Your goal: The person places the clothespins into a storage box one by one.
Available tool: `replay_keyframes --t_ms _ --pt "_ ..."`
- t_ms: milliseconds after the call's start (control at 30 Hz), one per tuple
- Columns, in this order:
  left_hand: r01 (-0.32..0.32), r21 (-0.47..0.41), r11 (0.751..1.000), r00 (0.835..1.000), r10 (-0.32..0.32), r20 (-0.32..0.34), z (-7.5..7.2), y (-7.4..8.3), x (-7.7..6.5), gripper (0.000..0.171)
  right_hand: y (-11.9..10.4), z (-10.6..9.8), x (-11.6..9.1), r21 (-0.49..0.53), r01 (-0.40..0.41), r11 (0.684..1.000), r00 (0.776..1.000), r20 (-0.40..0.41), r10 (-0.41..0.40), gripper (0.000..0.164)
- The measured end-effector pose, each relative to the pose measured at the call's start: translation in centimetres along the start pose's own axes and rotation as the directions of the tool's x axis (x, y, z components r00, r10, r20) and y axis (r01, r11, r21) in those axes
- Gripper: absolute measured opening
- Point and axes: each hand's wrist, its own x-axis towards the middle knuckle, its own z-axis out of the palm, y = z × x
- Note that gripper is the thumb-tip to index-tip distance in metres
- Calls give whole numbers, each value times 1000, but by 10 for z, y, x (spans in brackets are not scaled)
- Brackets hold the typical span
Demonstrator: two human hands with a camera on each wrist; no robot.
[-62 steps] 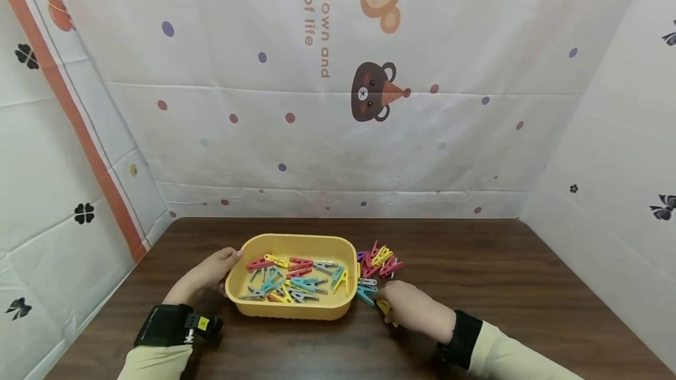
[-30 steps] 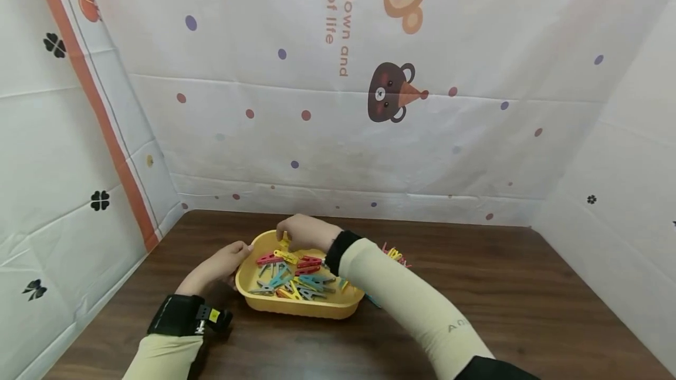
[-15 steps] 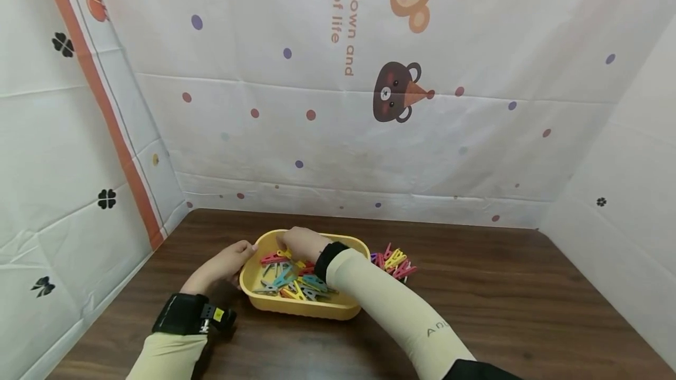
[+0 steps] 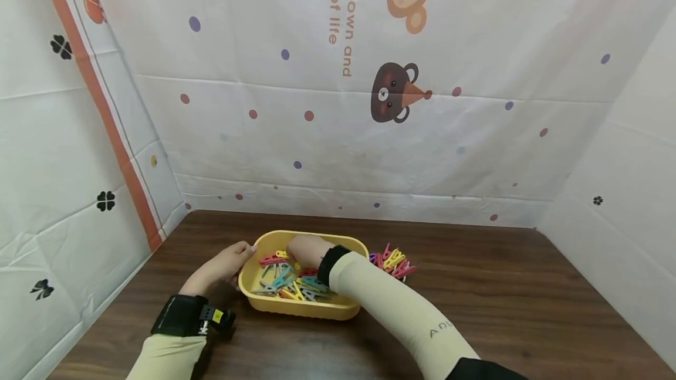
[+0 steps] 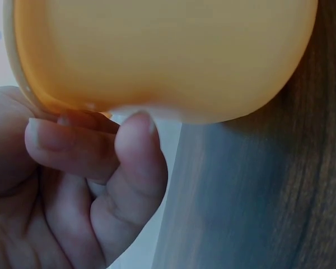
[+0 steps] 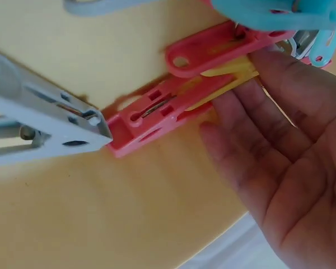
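Note:
The yellow plastic tub (image 4: 301, 308) stands on the table with mixed clothespins inside. At its left end my left hand (image 4: 224, 263) grips the rim, fingers curled against the outer wall in the left wrist view. My right hand (image 4: 308, 249) reaches into the back of the tub. In the right wrist view its thumb and fingers pinch a yellow clothespin (image 6: 227, 75), which lies among red clothespins (image 6: 157, 115). A grey clothespin (image 6: 45, 115) and a teal clothespin (image 6: 280, 14) are close by.
Outside the tub's right end is a small pile of red and yellow clothespins (image 4: 393, 261). The brown wooden table (image 4: 502, 292) is bordered by a printed white curtain (image 4: 296, 139) at the back and sides.
My right hand brought a yellow clothespin from right of the tub to its far left inside, then shifted slightly right within it. The left hand keeps hold of the rim.

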Motion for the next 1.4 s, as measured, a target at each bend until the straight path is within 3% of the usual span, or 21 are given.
replay_keyframes --t_ms 200,333,500,633,700,800,933,1067,1167,1400 --pt "-1 24 1000 1000 1 0 2 3 2 36 7 -12 -5 35 -15 999 1000 -4 15 6" --pt "-7 26 1000 1000 7 2 3 4 5 35 15 -48 -22 99 76 992 993 -97 -66 18" --pt "-14 21 1000 1000 13 3 3 4 5 34 30 -99 -79 166 221 961 944 -286 -167 15" --pt "-9 35 999 1000 9 -1 1 4 4 35 50 -111 -133 184 256 949 908 -382 -171 14" --pt "-3 42 999 1000 3 -2 0 4 3 36 63 -104 -155 189 230 955 909 -392 -141 15" --pt "3 51 999 1000 -3 -1 -1 4 3 38 84 -83 -175 204 158 966 929 -362 -76 16" --pt "2 47 999 1000 -2 1 -2 2 5 37 111 -47 -190 238 66 969 953 -302 9 16" --pt "0 43 999 1000 0 -1 0 1 4 37 128 -17 -198 267 1 964 956 -283 77 17" --pt "-1 39 999 1000 1 6 1 0 3 37 135 1 -199 227 -18 974 954 -287 85 18" --pt "-1 30 1000 1000 1 3 2 0 0 36 141 33 -192 29 -32 999 948 -317 40 17"
